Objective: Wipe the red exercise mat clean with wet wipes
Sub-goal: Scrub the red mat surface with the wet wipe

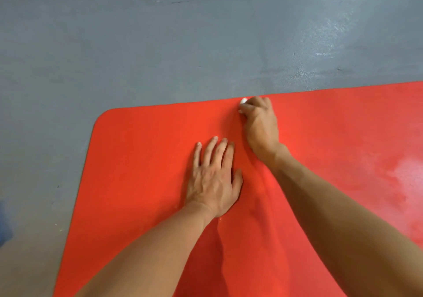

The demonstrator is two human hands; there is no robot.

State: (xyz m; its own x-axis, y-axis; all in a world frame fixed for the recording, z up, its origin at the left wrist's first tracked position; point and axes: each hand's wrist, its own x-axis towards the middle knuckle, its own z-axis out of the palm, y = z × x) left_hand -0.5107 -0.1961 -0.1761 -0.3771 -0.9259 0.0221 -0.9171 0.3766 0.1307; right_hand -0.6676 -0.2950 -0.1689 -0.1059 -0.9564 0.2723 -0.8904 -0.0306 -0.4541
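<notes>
I see the red exercise mat (142,150) lying flat on the grey floor (160,45), its rounded far-left corner in view. My left hand (214,180) presses flat on the mat with fingers straight and spread, well in from that corner. My right hand (259,125) is curled around a bunched white wet wipe (243,101), holding it against the mat's far edge. A shiny patch (407,177) shows near the mat's right side.

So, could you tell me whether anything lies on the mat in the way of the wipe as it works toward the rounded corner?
Nothing visible does. The right hand grips the wet wipe at the far edge of the red mat; the stretch toward the corner is bare. The left hand rests flat nearer the person, off that edge.
</notes>
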